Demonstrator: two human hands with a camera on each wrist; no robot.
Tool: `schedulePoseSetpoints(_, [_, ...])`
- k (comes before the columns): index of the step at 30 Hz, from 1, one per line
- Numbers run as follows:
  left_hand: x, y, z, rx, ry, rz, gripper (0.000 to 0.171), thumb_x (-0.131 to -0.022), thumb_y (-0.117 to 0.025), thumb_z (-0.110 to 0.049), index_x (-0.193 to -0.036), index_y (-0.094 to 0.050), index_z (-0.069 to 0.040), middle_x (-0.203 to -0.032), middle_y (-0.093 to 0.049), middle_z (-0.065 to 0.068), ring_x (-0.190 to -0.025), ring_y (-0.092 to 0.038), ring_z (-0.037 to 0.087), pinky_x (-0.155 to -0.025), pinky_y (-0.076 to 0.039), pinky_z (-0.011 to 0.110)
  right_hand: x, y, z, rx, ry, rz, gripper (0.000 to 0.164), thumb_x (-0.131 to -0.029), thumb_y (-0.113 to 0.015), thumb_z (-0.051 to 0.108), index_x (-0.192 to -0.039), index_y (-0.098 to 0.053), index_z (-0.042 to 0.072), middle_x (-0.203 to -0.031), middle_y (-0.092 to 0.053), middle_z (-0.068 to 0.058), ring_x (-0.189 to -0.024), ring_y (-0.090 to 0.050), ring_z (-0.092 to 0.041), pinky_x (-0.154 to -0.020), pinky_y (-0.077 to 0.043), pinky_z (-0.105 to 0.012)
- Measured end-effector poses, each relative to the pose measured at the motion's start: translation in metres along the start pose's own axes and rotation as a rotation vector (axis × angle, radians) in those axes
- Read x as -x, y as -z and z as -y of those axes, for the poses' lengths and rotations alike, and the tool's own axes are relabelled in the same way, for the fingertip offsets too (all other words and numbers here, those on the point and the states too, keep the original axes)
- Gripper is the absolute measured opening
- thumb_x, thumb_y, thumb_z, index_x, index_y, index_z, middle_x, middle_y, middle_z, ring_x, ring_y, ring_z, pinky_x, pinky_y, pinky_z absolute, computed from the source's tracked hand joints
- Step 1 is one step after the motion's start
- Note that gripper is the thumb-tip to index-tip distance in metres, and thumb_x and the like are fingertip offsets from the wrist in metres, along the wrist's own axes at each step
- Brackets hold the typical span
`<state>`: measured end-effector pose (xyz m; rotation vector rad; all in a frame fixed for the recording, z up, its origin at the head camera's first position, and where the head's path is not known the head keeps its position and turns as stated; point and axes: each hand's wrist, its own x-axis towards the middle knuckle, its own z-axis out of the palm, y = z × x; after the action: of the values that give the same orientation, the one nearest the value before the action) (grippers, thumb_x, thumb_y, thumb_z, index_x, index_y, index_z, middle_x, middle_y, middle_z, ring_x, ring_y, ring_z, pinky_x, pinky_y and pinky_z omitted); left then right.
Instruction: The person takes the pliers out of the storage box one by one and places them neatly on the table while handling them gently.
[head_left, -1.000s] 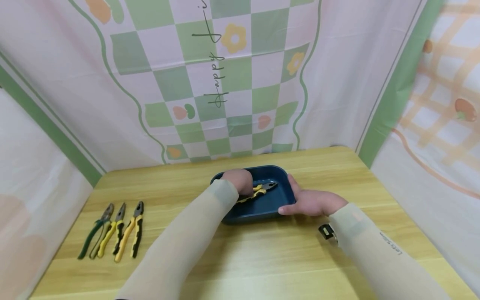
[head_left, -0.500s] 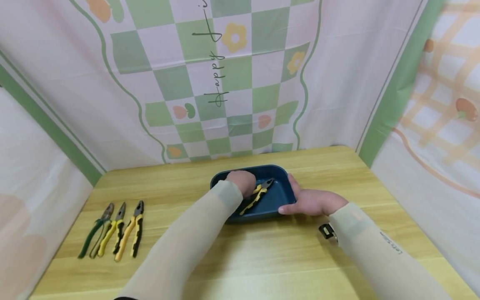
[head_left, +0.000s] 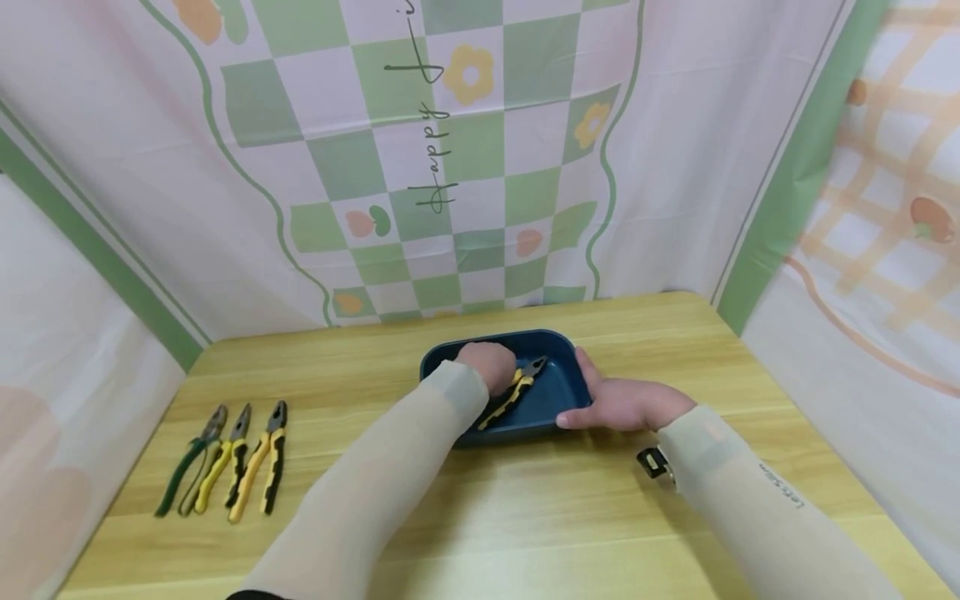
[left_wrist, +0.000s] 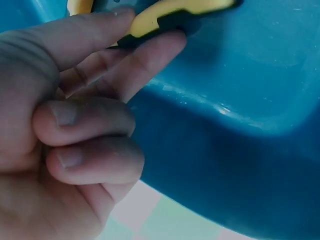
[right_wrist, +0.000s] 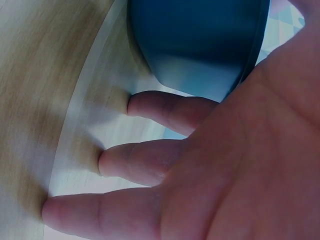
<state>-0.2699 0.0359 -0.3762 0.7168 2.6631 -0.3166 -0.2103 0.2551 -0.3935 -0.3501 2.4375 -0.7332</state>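
A dark blue rectangular tray (head_left: 551,408) stands near the middle of the table. Yellow-and-black pliers (head_left: 513,400) lie slantwise inside, grey jaws pointing away to the right. My left hand (head_left: 489,367) reaches into the tray; in the left wrist view its thumb and front fingers pinch a pliers handle (left_wrist: 160,19), while the other two fingers curl into the palm. At the tray's right end is my right hand (head_left: 626,404), its thumb at the front corner. In the right wrist view, straight fingers (right_wrist: 145,159) reach down to the tabletop beside the tray wall (right_wrist: 200,45).
Left on the wooden table (head_left: 360,367) are green-handled pliers (head_left: 197,458), yellow-and-black pliers (head_left: 217,475) and larger orange-and-black pliers (head_left: 258,458), side by side. A black clip (head_left: 652,462) shows by the right sleeve. Patterned curtains (head_left: 480,167) stand behind the table and at both sides.
The pliers in the tray have turned to a steeper slant, their front handle swinging toward the front. My left hand has shifted slightly right; the right hand has stayed put.
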Motion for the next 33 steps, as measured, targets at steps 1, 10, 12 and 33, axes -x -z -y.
schedulePoseSetpoints(1, [0.0,0.0,0.001,0.006,0.002,0.002,0.027,-0.105,-0.049,-0.016,-0.086,-0.069,-0.016,-0.094,-0.064,-0.001,-0.076,-0.052,0.016,-0.068,-0.045,0.034,0.0,0.0,0.0,0.0,-0.002,-0.001,0.125,-0.087,-0.064,0.065,-0.152,0.027,0.01,-0.16,-0.003,-0.028,-0.139,-0.032,-0.043,-0.112,-0.023,-0.057])
schedulePoseSetpoints(10, [0.001,0.003,0.006,0.075,0.022,0.039,0.033,-0.104,-0.048,-0.018,-0.076,-0.064,-0.016,-0.08,-0.06,0.0,-0.068,-0.046,0.017,-0.067,-0.043,0.035,0.0,-0.001,0.001,0.006,-0.001,-0.009,0.125,-0.087,-0.064,0.066,-0.153,0.025,0.008,-0.16,-0.002,-0.028,-0.14,-0.029,-0.044,-0.112,-0.023,-0.057])
schedulePoseSetpoints(12, [0.0,0.003,0.007,0.098,0.028,0.047,0.032,-0.104,-0.049,-0.017,-0.076,-0.064,-0.015,-0.082,-0.06,0.001,-0.068,-0.046,0.017,-0.067,-0.043,0.035,0.0,-0.001,0.002,0.005,0.0,-0.009,0.125,-0.087,-0.064,0.066,-0.152,0.025,0.008,-0.16,-0.003,-0.029,-0.14,-0.029,-0.045,-0.111,-0.023,-0.058])
schedulePoseSetpoints(33, [-0.008,0.017,0.029,0.272,-0.019,0.115,0.042,-0.09,-0.057,-0.006,-0.05,-0.049,-0.017,-0.053,-0.052,-0.001,-0.045,-0.045,0.015,-0.05,-0.038,0.028,0.0,-0.001,0.001,0.006,0.007,-0.011,0.125,-0.088,-0.065,0.064,-0.152,0.026,0.006,-0.158,-0.009,-0.033,-0.138,-0.034,-0.044,-0.111,-0.024,-0.056])
